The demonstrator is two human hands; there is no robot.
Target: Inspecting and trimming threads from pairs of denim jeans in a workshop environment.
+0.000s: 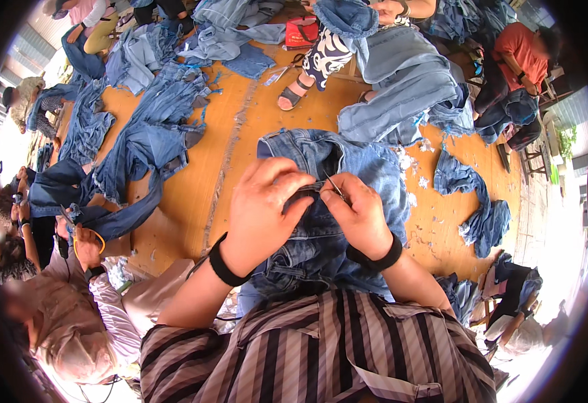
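Observation:
A pair of blue jeans [374, 171] lies bunched across my lap, with its waistband side toward my fingers. My left hand [270, 205] is closed, pinching a narrow edge of the jeans between thumb and fingertips. Close beside it, my right hand [359, 215] is closed around a small thin metal tool [334, 185] with a pointed tip. The tip lies against the denim by the pinched edge. Most of the tool is hidden in my fingers, so its exact kind does not show. Both wrists wear dark bands.
Orange-brown flooring [230, 141] is scattered with lint and thread scraps. Long denim pieces [149, 134] are heaped to the left, and light jeans [401, 80] ahead. A denim strip [472, 195] lies at right. Several people sit around; one at left holds a yellow-corded tool [98, 235].

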